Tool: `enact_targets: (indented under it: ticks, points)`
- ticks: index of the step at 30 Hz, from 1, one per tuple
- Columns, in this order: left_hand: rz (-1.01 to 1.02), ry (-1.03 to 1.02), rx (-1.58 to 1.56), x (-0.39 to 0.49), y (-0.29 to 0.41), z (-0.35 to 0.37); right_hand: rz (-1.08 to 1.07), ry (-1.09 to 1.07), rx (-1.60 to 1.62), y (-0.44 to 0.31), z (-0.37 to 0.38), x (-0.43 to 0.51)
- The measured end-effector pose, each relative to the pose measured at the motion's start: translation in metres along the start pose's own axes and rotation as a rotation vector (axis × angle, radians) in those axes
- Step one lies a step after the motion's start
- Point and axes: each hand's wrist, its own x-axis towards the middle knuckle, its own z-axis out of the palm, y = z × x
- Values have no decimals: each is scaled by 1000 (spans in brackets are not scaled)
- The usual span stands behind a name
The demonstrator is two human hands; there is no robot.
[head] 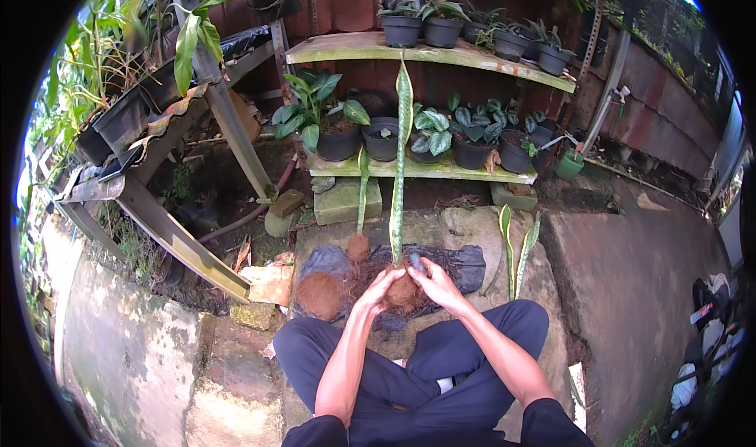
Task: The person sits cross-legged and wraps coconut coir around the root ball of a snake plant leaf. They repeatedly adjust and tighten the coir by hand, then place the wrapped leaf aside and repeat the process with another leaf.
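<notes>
A tall, yellow-edged snake plant leaf [399,169] stands upright before me, its base in a round ball of brown fibre [403,292]. My left hand [381,287] cups the ball's left side near the top. My right hand [436,284] lies against its right side, with a small bluish item [417,262] at the fingers that I cannot make out. Beneath is a dark plastic sheet [472,267] strewn with loose fibre. On its left part sit a larger fibre ball [319,295] and a small fibre ball [358,248] bearing a slimmer snake plant leaf [362,193].
Two more snake plant leaves [518,258] are by my right knee. Ahead, a low plank shelf [425,172] and an upper shelf [425,57] hold potted plants. A metal-framed plant stand [183,240] rises at the left. A green container [569,164] hangs near the right wall.
</notes>
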Motion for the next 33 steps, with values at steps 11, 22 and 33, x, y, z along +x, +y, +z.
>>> enact_targets:
  ticks: [11, 22, 33]
  points:
    - [150, -56, -36, -15, 23, 28, 59, -140, 73, -55, -14, -2]
    - [88, -147, -100, -14, 18, 8, 61, -452, 37, -69, -54, 24]
    - [122, -428, -290, 21, 23, -13, 254, -240, 511, -5, -53, 50]
